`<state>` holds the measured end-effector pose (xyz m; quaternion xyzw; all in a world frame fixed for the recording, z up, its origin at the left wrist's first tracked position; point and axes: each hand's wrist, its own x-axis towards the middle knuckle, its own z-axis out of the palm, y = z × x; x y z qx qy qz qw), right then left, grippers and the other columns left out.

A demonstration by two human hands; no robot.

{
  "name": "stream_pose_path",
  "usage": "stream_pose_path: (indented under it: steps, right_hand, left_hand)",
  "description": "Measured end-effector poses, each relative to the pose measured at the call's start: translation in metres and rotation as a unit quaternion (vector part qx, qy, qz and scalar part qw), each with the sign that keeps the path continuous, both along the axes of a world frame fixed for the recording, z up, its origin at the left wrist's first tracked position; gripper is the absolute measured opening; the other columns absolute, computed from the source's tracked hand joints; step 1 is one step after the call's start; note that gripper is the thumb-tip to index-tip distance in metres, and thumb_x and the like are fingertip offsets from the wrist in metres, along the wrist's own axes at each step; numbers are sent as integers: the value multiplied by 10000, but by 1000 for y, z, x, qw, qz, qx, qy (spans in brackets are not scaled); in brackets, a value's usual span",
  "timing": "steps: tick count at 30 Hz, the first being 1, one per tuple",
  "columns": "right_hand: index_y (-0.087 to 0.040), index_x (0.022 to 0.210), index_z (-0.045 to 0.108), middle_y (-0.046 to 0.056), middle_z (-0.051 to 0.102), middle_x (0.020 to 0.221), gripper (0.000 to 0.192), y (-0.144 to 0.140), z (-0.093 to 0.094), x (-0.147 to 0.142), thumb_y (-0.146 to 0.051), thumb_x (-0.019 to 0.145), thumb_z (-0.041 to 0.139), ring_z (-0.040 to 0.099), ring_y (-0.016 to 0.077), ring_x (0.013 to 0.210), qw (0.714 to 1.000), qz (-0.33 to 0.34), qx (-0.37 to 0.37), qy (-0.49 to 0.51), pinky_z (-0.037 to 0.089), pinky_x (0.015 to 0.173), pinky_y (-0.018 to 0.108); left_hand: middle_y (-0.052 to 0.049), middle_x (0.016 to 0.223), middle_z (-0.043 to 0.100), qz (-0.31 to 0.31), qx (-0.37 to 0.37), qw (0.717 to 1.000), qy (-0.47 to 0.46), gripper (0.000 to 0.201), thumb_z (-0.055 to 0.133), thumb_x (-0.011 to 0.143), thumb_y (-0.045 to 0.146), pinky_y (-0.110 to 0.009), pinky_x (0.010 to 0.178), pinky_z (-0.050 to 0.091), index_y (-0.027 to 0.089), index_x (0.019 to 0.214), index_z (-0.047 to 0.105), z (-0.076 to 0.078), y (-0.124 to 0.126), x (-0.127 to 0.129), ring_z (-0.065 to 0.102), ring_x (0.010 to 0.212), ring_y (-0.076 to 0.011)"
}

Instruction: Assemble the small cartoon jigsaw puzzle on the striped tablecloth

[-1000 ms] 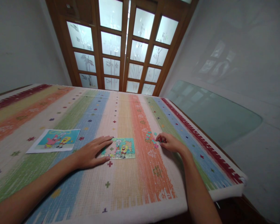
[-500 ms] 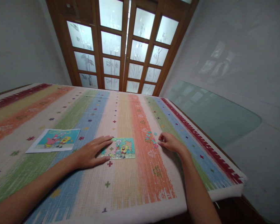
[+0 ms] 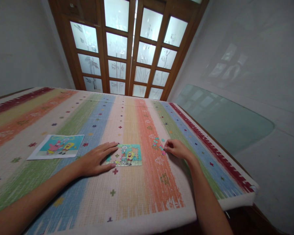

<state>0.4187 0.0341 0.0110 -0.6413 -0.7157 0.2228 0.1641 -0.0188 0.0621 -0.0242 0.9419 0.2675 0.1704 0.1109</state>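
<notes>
A partly assembled jigsaw puzzle [image 3: 130,156] with cartoon figures lies on the striped cloth in front of me, with gaps at its left and upper right. My left hand [image 3: 96,160] rests flat at its left edge, fingers open, fingertips and thumb on either side of that edge and covering part of it. Loose puzzle pieces [image 3: 156,142], turquoise and pink, are scattered to the right of the puzzle. My right hand [image 3: 176,148] is at the right side of these pieces, thumb and fingers pinched close to a pink one. Whatever is between its fingertips is too small to make out.
A printed picture [image 3: 60,146] of the cartoon scene lies left of my left hand. The striped cloth [image 3: 137,192] covers the table. A glass panel [image 3: 225,114] leans by the right wall, and wooden doors [image 3: 131,65] with frosted panes stand beyond the table.
My right hand has shifted slightly left, its fingertips closer in to the loose pieces. My left hand and the puzzle stay in place.
</notes>
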Motion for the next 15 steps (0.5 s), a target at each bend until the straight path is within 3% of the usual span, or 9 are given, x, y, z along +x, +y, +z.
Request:
stream_pose_path:
  steps: [6, 10, 15]
  right_hand:
    - [-201, 814, 593, 62, 731, 756, 271, -2, 1, -27, -458, 857, 667, 645, 153, 605, 975, 37, -58, 212, 492, 563, 271]
    - [-207, 802, 583, 41, 703, 715, 345, -5, 3, -48, -531, 818, 698, 615, 134, 554, 964, 58, -73, 248, 472, 504, 251]
    - [-219, 799, 541, 24, 680, 694, 292, -4, 0, -63, -482, 831, 663, 601, 133, 539, 955, 61, -77, 279, 447, 472, 241]
  left_hand:
    - [-143, 1594, 455, 2, -2, 1000, 3, 614, 578, 983, 549, -537, 1211, 372, 224, 1497, 495, 0, -1, 0, 478, 1435, -350]
    - [-149, 1596, 450, 2, -3, 1000, 7, 613, 567, 988, 561, -547, 1208, 376, 217, 1490, 498, 1, 0, 0, 470, 1440, -353]
    - [-166, 1588, 456, -1, 2, 1000, 10, 609, 558, 997, 555, -543, 1205, 383, 199, 1486, 494, -1, 0, -1, 469, 1441, -350]
